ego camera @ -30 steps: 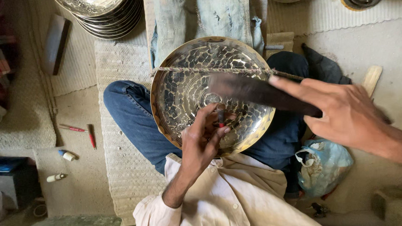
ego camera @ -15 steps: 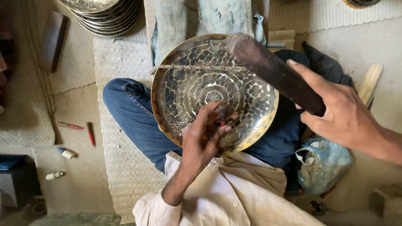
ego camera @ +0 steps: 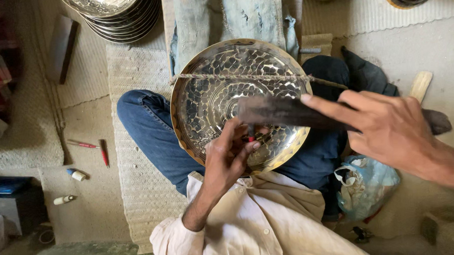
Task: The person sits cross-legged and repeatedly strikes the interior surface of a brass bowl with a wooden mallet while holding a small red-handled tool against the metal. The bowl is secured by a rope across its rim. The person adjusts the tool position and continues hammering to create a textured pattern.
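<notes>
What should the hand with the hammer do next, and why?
Probably lift the hammer a little and tap again. The right hand has it low over the round metal plate, its head just above the small red-tipped punch that the left hand holds on the patterned surface.

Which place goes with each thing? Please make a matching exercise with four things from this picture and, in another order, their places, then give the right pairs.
Things:
1. patterned metal plate
2. stack of metal plates
3. blue plastic bag
4. red pens

Places:
A. on the floor, at the left of the blue-trousered knee
B. at the top left, on the mat
C. on the person's lap, under the left hand and the dark tool in the right hand
D. on the floor, below the right hand

Pairs: 1-C, 2-B, 3-D, 4-A
</notes>
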